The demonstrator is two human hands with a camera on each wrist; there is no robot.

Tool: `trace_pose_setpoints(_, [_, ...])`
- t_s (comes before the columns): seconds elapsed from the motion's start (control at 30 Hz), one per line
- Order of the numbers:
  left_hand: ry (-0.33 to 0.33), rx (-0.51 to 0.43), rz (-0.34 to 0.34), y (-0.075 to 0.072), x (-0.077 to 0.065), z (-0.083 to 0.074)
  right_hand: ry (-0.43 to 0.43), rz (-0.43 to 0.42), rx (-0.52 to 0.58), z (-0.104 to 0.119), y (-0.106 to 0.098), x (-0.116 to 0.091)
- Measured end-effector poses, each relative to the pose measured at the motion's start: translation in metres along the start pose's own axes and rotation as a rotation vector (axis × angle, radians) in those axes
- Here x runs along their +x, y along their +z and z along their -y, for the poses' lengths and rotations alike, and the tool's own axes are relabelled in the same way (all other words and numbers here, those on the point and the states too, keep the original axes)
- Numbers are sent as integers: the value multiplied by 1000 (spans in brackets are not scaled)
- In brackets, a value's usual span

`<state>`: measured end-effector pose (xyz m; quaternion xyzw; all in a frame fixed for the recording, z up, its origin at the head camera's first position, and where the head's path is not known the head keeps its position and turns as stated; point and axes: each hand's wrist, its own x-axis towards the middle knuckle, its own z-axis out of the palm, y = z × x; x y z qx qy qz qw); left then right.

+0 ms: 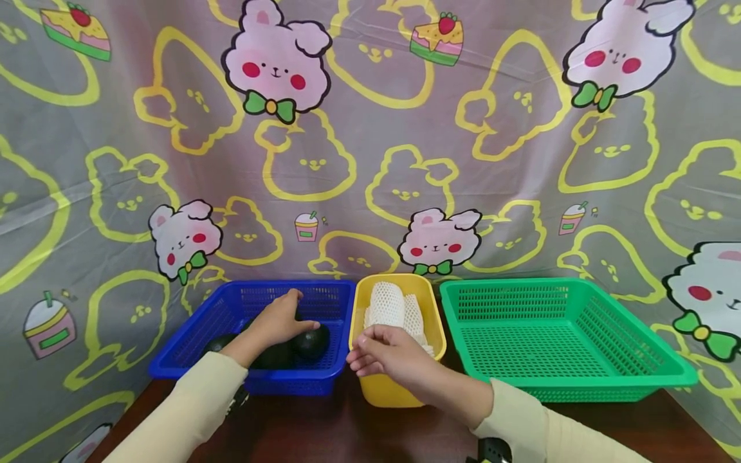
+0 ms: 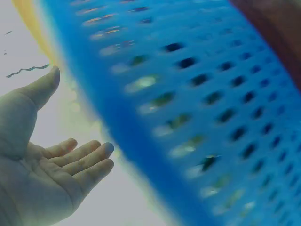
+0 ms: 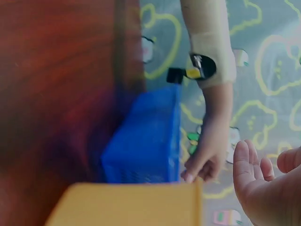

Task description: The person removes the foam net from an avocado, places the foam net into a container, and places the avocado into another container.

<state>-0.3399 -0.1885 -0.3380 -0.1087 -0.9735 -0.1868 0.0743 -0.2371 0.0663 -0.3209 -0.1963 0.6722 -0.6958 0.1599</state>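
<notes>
Over the blue basket (image 1: 255, 382) my left hand (image 1: 280, 319) is spread, thumb apart from the fingers, just above a dark round fruit (image 1: 312, 342). Other dark fruits lie partly hidden beneath that hand and forearm. In the left wrist view the left palm (image 2: 44, 174) shows nothing in it. My right hand (image 1: 396, 354) hovers at the front of the yellow bin (image 1: 393, 393), its fingers loosely bent and holding nothing. White foam net sleeves (image 1: 386, 305) stand inside that bin. The right wrist view shows the right fingers (image 3: 242, 162) free of any object.
A green basket (image 1: 538, 390) stands to the right of the yellow bin, its slotted floor in view. All three containers sit on a dark reddish-brown table (image 1: 324, 431). Behind them hangs a patterned curtain (image 1: 359, 135) with cartoon rabbits.
</notes>
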Motion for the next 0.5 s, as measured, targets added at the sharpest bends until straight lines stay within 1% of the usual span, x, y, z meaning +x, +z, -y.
trace_pose_setpoints(0.1, [8, -12, -7, -11, 2, -8, -5, -34, -45, 18, -12, 1])
trace_pose_setpoints(0.17, [20, -26, -23, -18, 4, -16, -18, -63, -86, 28, -22, 2])
trace_pose_setpoints(0.23, [41, -30, -55, -23, 6, -22, -42, -101, -140, 37, -35, 4])
trace_pose_setpoints(0.3, [63, -44, -99, -28, 10, -28, -83, -141, -211, 46, -52, 6])
trace_pose_setpoints(0.4, [111, -56, -173, -34, 17, -35, -180, -219, -386, 58, -80, 12])
trace_pose_setpoints(0.5, [144, -58, -236, -37, 25, -39, -271, -327, -607, 65, -110, 17])
